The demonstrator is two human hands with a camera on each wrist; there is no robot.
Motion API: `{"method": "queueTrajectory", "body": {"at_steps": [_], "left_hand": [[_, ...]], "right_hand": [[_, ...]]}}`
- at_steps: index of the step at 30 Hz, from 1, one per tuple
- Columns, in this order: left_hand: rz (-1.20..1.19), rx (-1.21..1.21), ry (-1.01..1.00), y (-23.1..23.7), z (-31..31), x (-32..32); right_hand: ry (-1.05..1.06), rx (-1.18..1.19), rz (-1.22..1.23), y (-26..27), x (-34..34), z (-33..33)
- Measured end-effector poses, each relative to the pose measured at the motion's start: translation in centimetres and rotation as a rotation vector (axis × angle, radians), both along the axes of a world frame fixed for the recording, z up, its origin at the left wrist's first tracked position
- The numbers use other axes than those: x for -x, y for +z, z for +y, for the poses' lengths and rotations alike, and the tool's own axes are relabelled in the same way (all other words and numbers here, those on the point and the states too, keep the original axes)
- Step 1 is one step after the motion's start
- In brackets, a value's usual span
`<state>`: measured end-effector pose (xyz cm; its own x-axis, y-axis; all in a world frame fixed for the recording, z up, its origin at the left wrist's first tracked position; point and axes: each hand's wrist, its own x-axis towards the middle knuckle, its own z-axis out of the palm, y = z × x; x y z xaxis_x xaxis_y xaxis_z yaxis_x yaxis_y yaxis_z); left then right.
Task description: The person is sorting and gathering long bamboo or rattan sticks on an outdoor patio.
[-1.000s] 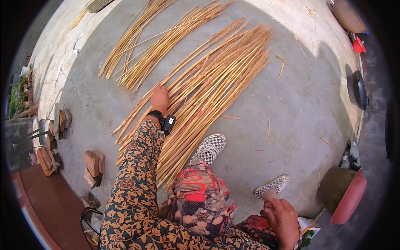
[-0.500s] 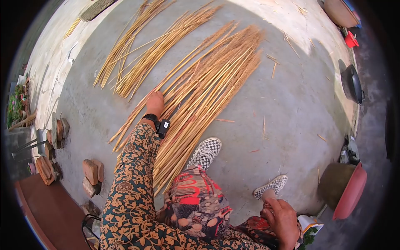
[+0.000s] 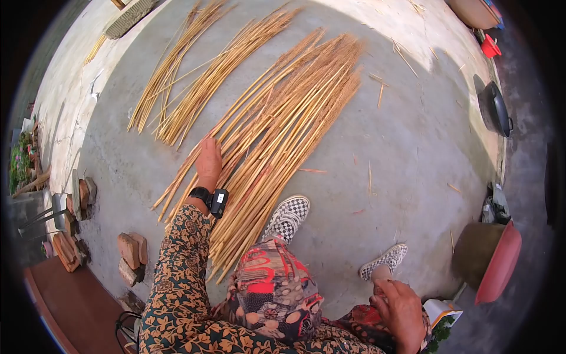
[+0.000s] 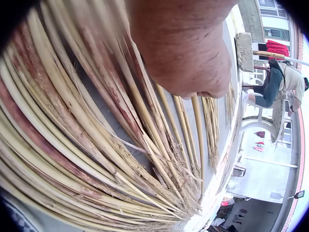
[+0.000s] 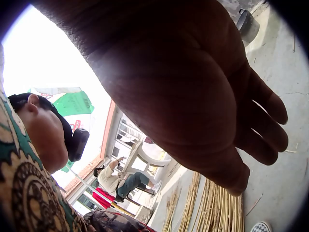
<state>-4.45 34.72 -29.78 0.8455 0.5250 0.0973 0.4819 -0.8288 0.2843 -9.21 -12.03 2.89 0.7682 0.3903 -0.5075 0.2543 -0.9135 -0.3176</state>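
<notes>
A broad spread of long dry stalks (image 3: 265, 153) with feathery reddish-brown tops lies slantwise on the concrete in the head view. My left hand (image 3: 209, 163) is at its left edge, fingers curled around some outer stalks. From the left wrist, the back of that hand (image 4: 186, 48) hides most of its grip, and stalks (image 4: 195, 113) emerge beyond the knuckles. My right hand (image 3: 402, 312) rests over my right knee, holding nothing. Its fingers (image 5: 263, 133) hang loosely extended in the right wrist view.
Two narrower stalk bundles (image 3: 230, 59) lie at upper left. Bricks (image 3: 131, 251) are stacked on the left. A pinkish-red basin (image 3: 501, 262) and a black pan (image 3: 495, 109) stand on the right. My checkered shoes (image 3: 288, 218) flank bare concrete. Another person (image 4: 268, 87) sits further off.
My left hand has shifted down and left in the head view, and the outer stalks lie closer to the main spread. The whole scene slides slightly left. The right hand stays on the knee.
</notes>
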Motion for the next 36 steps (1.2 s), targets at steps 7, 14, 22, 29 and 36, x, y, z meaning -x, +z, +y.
{"method": "queueTrajectory", "body": {"at_steps": [7, 14, 22, 29, 36], "left_hand": [[-0.091, 0.147, 0.005, -0.9, 0.4, 2.4], [-0.008, 0.275, 0.062, -1.3, 1.2, 3.7], [-0.103, 0.202, 0.257, -2.1, 1.9, 3.8], [-0.162, 0.198, 0.161, -1.2, 3.3, 4.3], [-0.093, 0.433, -0.003, 2.4, -6.1, 1.2]], "right_hand": [[-0.008, -0.003, -0.012, -0.1, 0.1, -0.5], [-0.015, -0.025, -0.006, 0.0, -0.1, -0.5], [-0.013, -0.024, -0.001, -0.3, 0.4, -0.8], [-0.038, 0.003, 0.009, -0.5, 0.5, -0.8], [-0.020, 0.046, 0.074, 0.0, 0.1, -0.1]]}}
